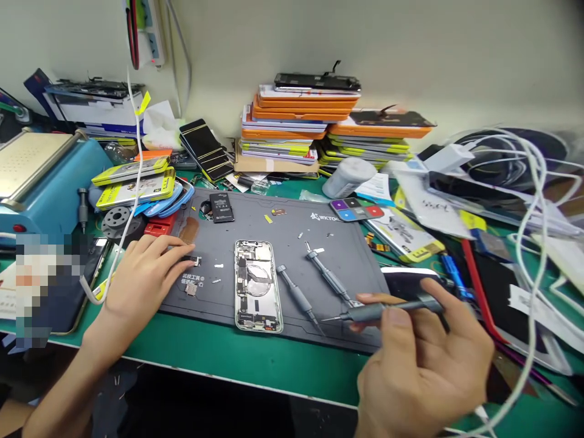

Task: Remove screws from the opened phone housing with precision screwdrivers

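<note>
My left hand (152,267) is at the left of the grey mat (214,304), its thumb and fingers pinched on a small dark part (196,261). My right hand (424,353) holds a grey screwdriver (369,312) between thumb and fingers, its tip pointing left. An opened phone (258,286) with bare inner parts lies upright-wise at the mat's middle. Two more grey screwdrivers, one (298,295) beside the phone and another (328,274) further right, rest on the mat. A black battery (221,207) lies near the mat's back edge. Small metal pieces are scattered around.
Stacked orange and yellow boxes (296,115) stand at the back. A white jar (349,177) and a coloured magnetic plate (356,210) are behind the mat. A blue machine (55,188) stands at left. White cables (538,243) loop over the clutter at right; another hangs by my left hand.
</note>
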`<state>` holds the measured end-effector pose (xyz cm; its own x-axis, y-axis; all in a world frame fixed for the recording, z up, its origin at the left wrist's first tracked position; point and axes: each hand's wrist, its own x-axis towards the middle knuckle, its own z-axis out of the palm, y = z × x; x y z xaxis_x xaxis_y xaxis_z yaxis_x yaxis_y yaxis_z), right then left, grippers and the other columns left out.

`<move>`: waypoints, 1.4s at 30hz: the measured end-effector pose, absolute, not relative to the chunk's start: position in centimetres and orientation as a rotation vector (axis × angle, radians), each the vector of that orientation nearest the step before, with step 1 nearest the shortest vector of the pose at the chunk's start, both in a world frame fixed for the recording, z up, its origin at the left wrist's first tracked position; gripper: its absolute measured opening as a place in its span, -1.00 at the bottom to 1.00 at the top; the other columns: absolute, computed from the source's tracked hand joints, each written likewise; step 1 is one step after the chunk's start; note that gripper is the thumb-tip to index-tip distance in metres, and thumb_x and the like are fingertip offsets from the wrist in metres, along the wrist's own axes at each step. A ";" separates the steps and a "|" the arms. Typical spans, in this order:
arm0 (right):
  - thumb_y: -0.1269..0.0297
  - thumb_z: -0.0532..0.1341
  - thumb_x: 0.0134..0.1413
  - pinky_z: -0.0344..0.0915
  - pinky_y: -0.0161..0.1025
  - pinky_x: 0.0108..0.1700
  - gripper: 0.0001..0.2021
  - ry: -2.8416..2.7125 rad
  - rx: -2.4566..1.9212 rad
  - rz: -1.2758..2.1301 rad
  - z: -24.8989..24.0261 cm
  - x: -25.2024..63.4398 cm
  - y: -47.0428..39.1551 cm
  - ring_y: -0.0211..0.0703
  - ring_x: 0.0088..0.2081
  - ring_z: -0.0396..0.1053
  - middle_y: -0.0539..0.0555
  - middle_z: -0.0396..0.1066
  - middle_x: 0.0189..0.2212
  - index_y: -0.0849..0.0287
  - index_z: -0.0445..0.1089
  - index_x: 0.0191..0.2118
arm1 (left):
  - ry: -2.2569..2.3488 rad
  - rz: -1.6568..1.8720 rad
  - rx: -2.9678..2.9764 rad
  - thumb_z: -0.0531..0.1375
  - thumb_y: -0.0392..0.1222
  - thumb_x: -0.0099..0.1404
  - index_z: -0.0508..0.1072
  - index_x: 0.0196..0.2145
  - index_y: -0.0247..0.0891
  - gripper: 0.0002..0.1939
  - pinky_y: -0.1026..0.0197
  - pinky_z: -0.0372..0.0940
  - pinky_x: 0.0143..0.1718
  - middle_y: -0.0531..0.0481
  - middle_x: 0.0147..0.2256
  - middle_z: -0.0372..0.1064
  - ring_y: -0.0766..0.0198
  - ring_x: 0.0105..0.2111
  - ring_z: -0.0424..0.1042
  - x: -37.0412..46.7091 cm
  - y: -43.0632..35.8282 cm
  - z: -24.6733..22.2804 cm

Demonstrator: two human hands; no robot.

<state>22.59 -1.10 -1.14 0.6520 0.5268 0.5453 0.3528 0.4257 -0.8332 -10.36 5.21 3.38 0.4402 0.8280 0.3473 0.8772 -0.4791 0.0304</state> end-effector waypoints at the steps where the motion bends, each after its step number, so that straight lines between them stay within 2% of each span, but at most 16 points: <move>1: 0.33 0.47 0.24 0.45 -0.24 -0.60 -0.59 -0.887 -1.198 0.178 -1.2 22.6 -1.3 -0.10 -0.46 0.58 0.04 0.61 -0.38 0.06 0.60 0.19 | -1.495 -0.468 -2.540 0.10 0.02 0.66 0.64 0.09 -0.12 -0.65 -0.03 0.30 -0.07 -0.08 0.04 0.64 0.02 -0.06 0.51 -10.3 5.5 3.4; 5: 0.33 0.41 0.32 0.50 -0.31 -0.53 -0.57 -0.911 -1.247 0.194 -1.4 21.7 -2.3 -0.16 -0.38 0.59 0.05 0.65 -0.32 0.16 0.50 0.26 | -1.456 -0.462 -2.563 0.08 0.05 0.67 0.66 -0.03 -0.13 -0.62 -0.04 0.24 -0.13 -0.04 -0.04 0.67 0.01 -0.09 0.53 -9.9 6.1 3.3; 13: 0.45 0.34 0.34 0.50 -0.33 -0.49 -0.54 -1.044 -1.239 0.173 -1.4 21.4 -2.9 -0.17 -0.34 0.61 0.07 0.67 -0.26 0.12 0.46 0.31 | -1.493 -0.656 -2.656 0.12 0.07 0.65 0.61 -0.17 -0.06 -0.67 0.01 0.27 -0.10 0.06 -0.16 0.67 0.11 -0.18 0.56 -9.2 5.4 4.2; 16: 0.47 0.33 0.34 0.51 -0.32 -0.49 -0.52 -1.056 -1.244 0.181 -1.4 21.5 -3.0 -0.16 -0.33 0.62 0.08 0.67 -0.25 0.09 0.45 0.32 | -1.488 -0.775 -2.800 0.17 -0.04 0.64 0.62 -0.14 -0.07 -0.76 0.07 0.31 0.01 0.08 -0.14 0.67 0.17 -0.14 0.57 -7.9 3.6 4.7; 19: 0.48 0.34 0.34 0.51 -0.31 -0.50 -0.51 -1.073 -1.242 0.184 -1.4 21.5 -3.0 -0.12 -0.31 0.64 0.09 0.67 -0.24 0.09 0.46 0.32 | -1.376 -0.823 -2.926 0.17 -0.16 0.64 0.61 -0.12 -0.10 -0.80 0.12 0.31 -0.05 0.09 -0.15 0.67 0.22 -0.16 0.55 -6.4 1.8 4.5; 24: 0.48 0.32 0.36 0.55 -0.33 -0.46 -0.51 -1.102 -1.238 0.228 -1.5 21.5 -3.1 -0.14 -0.26 0.65 0.08 0.66 -0.22 0.06 0.45 0.33 | -1.298 -0.743 -2.892 0.15 -0.29 0.63 0.58 -0.09 -0.18 -0.82 0.10 0.27 -0.07 0.05 -0.10 0.65 0.21 -0.17 0.50 -5.0 0.6 3.6; 29: 0.49 0.34 0.34 0.58 -0.33 -0.45 -0.50 -1.113 -1.230 0.236 -1.6 21.5 -3.1 -0.15 -0.26 0.65 0.07 0.67 -0.22 0.07 0.45 0.33 | -1.179 -0.652 -2.774 0.15 -0.31 0.62 0.59 -0.11 -0.20 -0.79 0.08 0.26 -0.16 0.00 -0.13 0.67 0.16 -0.20 0.50 -4.6 0.7 3.5; 32: 0.49 0.34 0.33 0.56 -0.32 -0.48 -0.51 -1.107 -1.240 0.221 -1.6 21.5 -3.1 -0.13 -0.29 0.65 0.08 0.67 -0.23 0.08 0.46 0.32 | -1.238 -0.657 -2.754 0.17 -0.29 0.61 0.60 -0.12 -0.17 -0.81 0.08 0.27 -0.14 0.01 -0.11 0.67 0.17 -0.19 0.49 -4.8 1.0 3.5; 38: 0.48 0.35 0.34 0.49 -0.34 -0.51 -0.53 -1.086 -1.255 0.196 -1.5 21.5 -3.0 -0.17 -0.35 0.63 0.08 0.67 -0.25 0.09 0.48 0.30 | -1.253 -0.672 -2.761 0.13 -0.40 0.58 0.64 -0.02 -0.13 -0.70 0.08 0.32 -0.12 0.01 -0.11 0.65 0.16 -0.16 0.48 -5.7 1.6 2.8; 42: 0.45 0.34 0.35 0.49 -0.34 -0.50 -0.54 -1.053 -1.274 0.231 -1.5 21.3 -3.0 -0.19 -0.35 0.61 0.06 0.67 -0.25 0.07 0.48 0.30 | -1.248 -0.664 -2.808 0.09 -0.51 0.54 0.62 0.10 -0.19 -0.59 0.09 0.34 -0.04 -0.05 -0.04 0.63 0.16 -0.10 0.48 -6.5 1.5 2.7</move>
<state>21.31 -3.03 -1.53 0.5416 0.6666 0.5122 0.3912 0.3394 -0.8554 -6.48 1.49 2.75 0.5956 0.7096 0.3765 0.7085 -0.6849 0.1699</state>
